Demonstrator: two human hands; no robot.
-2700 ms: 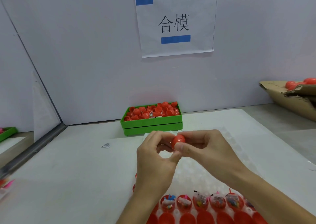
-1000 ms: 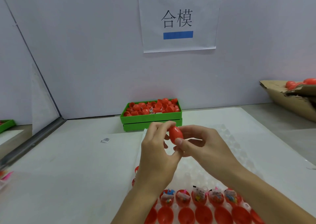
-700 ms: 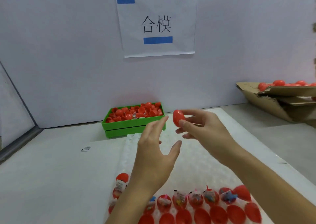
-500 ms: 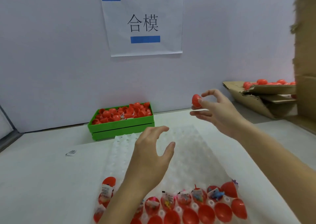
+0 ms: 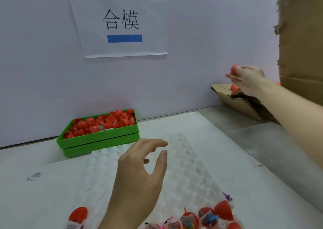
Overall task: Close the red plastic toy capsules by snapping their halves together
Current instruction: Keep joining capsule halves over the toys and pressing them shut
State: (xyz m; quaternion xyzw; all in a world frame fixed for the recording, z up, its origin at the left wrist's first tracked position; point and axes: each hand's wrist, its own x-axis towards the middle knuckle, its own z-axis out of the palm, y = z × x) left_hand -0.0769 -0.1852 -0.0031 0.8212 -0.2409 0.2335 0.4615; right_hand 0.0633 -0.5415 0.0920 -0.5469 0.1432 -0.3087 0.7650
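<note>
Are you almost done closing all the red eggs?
Not yet. One closed capsule is pinched in the right hand, held out over the cardboard box, where at least one more capsule lies. The left hand hovers empty over the white tray. Open toy-filled halves at its near edge remain, plus loose halves in the green bin.

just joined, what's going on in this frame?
A person's right hand holds a closed red plastic capsule out over the torn cardboard box on the right. The left hand hovers empty over the white dimpled tray, where open toy-filled red halves wait at the near edge.
</note>
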